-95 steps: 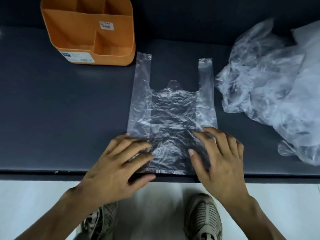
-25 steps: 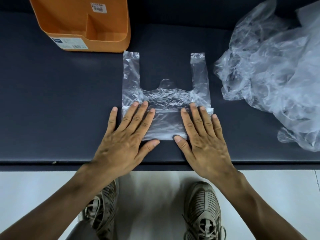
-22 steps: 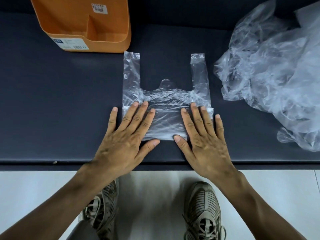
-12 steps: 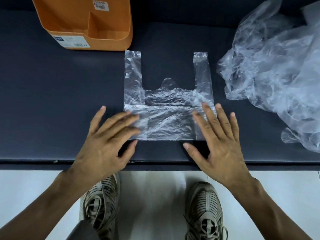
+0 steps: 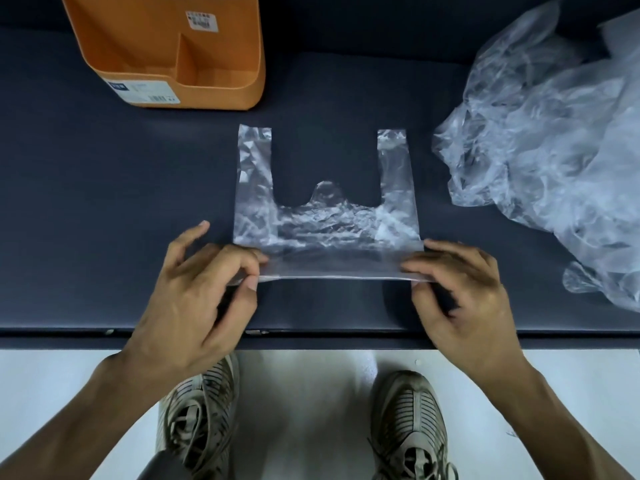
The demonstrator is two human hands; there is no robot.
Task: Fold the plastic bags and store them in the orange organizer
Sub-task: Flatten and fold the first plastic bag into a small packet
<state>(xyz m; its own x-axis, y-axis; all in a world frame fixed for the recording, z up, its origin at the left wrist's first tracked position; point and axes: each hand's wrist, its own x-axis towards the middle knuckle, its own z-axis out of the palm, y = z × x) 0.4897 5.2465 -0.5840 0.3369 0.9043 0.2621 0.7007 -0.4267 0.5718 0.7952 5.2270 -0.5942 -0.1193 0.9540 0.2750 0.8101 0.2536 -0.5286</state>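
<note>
A clear plastic bag (image 5: 325,223) lies flat on the dark table (image 5: 104,209), its two handles pointing away from me and its lower part folded up into a band. My left hand (image 5: 197,289) pinches the band's left end between thumb and fingers. The right end is pinched the same way by my right hand (image 5: 460,292). The near edge of the band is lifted slightly off the table between the two hands. The orange organizer (image 5: 173,53) stands at the far left, its compartments holding nothing that I can see.
A loose heap of crumpled clear plastic bags (image 5: 554,143) fills the right side of the table. The table's front edge (image 5: 311,336) runs just under my wrists. Below it are a pale floor and my two shoes.
Both hands went from pressing flat on the folded band to pinching its two ends. The band's near edge has risen and rolled away from me, so the band looks narrower.
</note>
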